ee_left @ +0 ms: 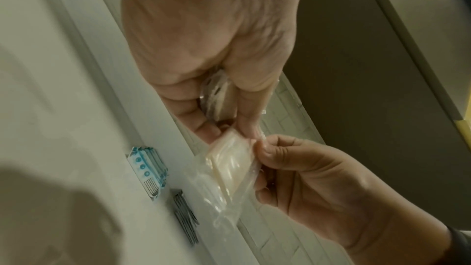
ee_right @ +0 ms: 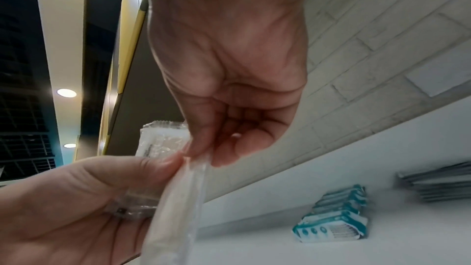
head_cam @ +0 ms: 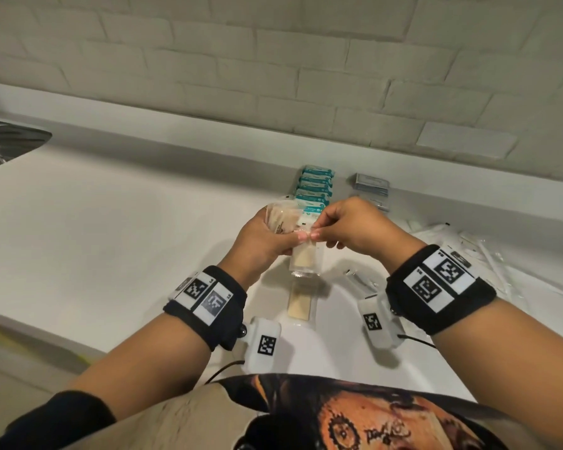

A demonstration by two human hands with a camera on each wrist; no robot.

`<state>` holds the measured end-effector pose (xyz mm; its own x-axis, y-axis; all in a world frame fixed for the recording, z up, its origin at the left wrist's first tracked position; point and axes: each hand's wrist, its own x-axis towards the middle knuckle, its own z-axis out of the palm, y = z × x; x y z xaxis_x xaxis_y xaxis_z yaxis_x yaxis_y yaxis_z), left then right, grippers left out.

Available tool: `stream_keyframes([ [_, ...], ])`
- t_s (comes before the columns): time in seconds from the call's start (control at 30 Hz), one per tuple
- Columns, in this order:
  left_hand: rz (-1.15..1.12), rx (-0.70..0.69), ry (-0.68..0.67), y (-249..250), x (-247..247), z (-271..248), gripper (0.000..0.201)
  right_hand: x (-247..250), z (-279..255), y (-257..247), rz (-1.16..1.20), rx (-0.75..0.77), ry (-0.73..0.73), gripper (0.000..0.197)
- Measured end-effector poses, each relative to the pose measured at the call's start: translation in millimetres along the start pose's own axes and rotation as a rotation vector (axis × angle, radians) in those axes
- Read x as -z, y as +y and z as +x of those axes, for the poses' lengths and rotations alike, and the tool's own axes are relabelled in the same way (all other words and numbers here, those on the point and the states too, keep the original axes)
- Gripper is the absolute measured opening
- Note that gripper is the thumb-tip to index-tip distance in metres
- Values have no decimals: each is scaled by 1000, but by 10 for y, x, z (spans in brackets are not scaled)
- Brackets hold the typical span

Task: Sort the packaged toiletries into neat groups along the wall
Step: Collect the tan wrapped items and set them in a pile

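My left hand [head_cam: 264, 238] grips a bundle of clear-wrapped beige packets [head_cam: 281, 217], held above the white counter [head_cam: 143, 238]. One beige packet [head_cam: 303, 259] hangs down from the bundle. My right hand [head_cam: 348, 228] pinches its top edge, right against my left thumb. The left wrist view shows the bundle [ee_left: 219, 96] in my left hand [ee_left: 203, 57] and the hanging packet [ee_left: 229, 168] pinched by my right hand [ee_left: 318, 178]. From the right wrist, that packet [ee_right: 178, 198] is seen edge-on under my right hand [ee_right: 229, 88]. Another beige packet [head_cam: 301, 303] lies on the counter below.
A row of teal packets [head_cam: 316, 190] and a stack of grey packets [head_cam: 371, 186] stand along the brick wall [head_cam: 273, 76]. Loose clear-wrapped long items [head_cam: 488, 254] lie at the right, and a small clear packet [head_cam: 358, 277] lies nearer. A metal sink [head_cam: 7, 144] is far left.
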<state>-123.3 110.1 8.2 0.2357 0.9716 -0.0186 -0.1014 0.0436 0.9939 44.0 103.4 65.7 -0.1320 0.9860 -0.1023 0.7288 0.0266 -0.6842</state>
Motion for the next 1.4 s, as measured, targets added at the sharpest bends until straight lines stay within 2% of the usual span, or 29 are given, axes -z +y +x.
stream_keyframes([
  [0.07, 0, 15, 4, 6, 25, -7, 46, -12, 37, 39, -21, -20, 71, 6],
  [0.17, -182, 109, 27, 27, 71, -41, 20, -12, 92, 108, -304, -96, 192, 6],
  [0.27, -413, 190, -5, 13, 149, -84, 25, -155, 116, 128, -242, -124, 26, 11],
  [0.37, -440, 183, -46, -26, 181, -133, 25, -462, 94, 180, -389, -123, -151, 18],
  [0.43, -447, 189, -28, -36, 186, -151, 25, -612, 76, 271, -459, -119, -136, 16],
  [0.53, -438, 212, 50, -78, 209, -149, 24, -605, 82, 354, -581, -84, -15, 24],
  [0.57, -426, 212, 74, -100, 219, -143, 22, -539, 95, 328, -506, -76, 51, 23],
  [0.63, -385, 188, 107, -136, 208, -133, 22, -392, 90, 211, -176, -62, 166, 18],
  [0.7, -323, 152, 84, -147, 153, -118, 26, -320, 44, 43, 166, -27, 141, 22],
  [0.77, -239, 107, -24, -140, 73, -112, 35, -355, -12, -63, 334, -5, 64, 26],
  [0.83, -198, 95, -84, -133, 9, -104, 42, -409, -21, -67, 334, 10, 100, 25],
  [0.87, -200, 96, -80, -132, -4, -100, 39, -408, -8, -49, 346, -1, 136, 20],
  [0.93, -219, 94, -45, -129, 7, -96, 21, -364, 21, 9, 443, -50, 157, 17],
  [1.1, -259, 96, 66, -115, 43, -76, 19, -299, 0, 98, 583, -81, 124, 11],
  [1.23, -136, 76, 124, -116, 30, -72, 20, -303, 34, 120, 514, -81, 104, 11],
  [1.4, -50, 115, 69, -114, 35, -80, 21, -242, 102, 90, 331, -59, 105, 6],
])
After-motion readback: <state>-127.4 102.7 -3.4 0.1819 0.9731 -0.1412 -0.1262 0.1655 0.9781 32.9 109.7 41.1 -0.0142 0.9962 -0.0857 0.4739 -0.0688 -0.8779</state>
